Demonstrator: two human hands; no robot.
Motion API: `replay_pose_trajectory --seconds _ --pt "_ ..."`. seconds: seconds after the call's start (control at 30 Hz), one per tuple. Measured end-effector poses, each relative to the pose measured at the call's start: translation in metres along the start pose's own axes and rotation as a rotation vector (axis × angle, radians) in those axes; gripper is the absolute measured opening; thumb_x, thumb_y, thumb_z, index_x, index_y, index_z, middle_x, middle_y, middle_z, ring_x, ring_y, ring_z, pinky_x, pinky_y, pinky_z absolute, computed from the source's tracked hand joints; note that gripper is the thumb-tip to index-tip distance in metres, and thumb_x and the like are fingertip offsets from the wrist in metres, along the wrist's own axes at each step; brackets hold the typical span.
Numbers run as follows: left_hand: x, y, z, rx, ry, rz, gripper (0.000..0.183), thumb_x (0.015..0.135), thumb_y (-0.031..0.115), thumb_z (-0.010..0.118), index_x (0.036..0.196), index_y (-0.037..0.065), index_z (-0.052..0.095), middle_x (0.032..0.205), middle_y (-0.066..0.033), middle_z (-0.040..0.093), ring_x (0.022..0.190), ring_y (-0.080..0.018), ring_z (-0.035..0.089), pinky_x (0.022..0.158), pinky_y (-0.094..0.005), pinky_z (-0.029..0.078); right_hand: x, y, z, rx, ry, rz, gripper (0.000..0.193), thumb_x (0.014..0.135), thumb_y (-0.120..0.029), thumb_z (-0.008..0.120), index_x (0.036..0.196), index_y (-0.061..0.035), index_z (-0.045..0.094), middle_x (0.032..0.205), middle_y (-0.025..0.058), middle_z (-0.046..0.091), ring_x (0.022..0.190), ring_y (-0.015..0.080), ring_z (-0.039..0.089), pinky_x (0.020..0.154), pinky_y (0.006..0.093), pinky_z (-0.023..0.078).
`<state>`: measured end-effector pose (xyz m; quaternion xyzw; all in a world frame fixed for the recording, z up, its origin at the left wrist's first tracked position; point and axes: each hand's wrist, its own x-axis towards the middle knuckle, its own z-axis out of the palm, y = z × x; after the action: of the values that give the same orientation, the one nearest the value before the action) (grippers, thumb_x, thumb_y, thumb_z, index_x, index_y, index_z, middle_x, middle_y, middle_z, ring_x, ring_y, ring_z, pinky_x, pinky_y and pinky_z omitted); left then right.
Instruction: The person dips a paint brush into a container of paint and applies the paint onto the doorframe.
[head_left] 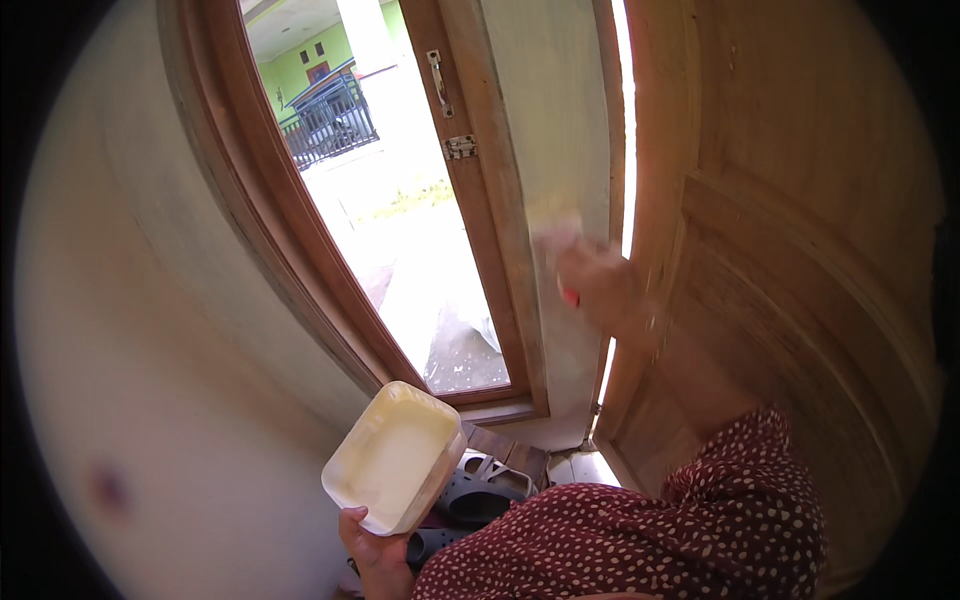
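My left hand (377,552) grips the lower corner of a white rectangular plastic tub (338,470), its thumb over the rim. Cream-coloured paint (405,450) lies inside the tub, which is tilted toward me. My right hand (600,285) is raised and smeared by motion, closed around what looks like a paintbrush (558,230) with a bit of red at the handle. The pale brush end is at the narrow painted wall strip (560,130) between the window frame and the door; whether it touches cannot be made out.
A brown wooden window frame (465,200) with a metal handle (440,82) and a latch (460,148) stands left of the strip. At the right is a panelled wooden door (790,270), with light through its gap. Grey clogs (480,497) lie below the tub. A pale wall (150,350) fills the left.
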<state>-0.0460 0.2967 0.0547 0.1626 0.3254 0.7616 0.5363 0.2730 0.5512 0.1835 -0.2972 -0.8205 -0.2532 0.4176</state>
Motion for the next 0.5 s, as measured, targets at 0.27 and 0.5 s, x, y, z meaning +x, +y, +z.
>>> replay_pose_trajectory --seconds 0.27,0.5 --pt "0.003 0.007 -0.004 0.003 0.018 -0.006 0.079 0.072 0.031 0.058 0.145 0.005 0.040 0.137 -0.0196 0.053 0.123 -0.0401 0.055 0.095 -0.0592 0.051 -0.007 0.032 0.052 0.288 -0.309 0.180 0.014 0.084 -0.012 0.057 0.086 -0.0059 0.069 0.079 0.0132 0.065 0.078 0.0333 0.064 0.078 0.0435 0.051" --pt "-0.008 -0.009 -0.017 0.024 0.064 0.016 0.078 0.072 0.032 0.057 0.144 0.009 0.042 0.138 -0.0145 0.054 0.124 -0.0355 0.055 0.091 -0.0578 0.053 0.192 0.048 -0.066 0.412 0.155 0.284 0.022 0.085 -0.017 0.058 0.067 -0.0050 0.056 0.067 0.0112 0.060 0.066 0.0251 0.055 0.065 0.0403 0.042"
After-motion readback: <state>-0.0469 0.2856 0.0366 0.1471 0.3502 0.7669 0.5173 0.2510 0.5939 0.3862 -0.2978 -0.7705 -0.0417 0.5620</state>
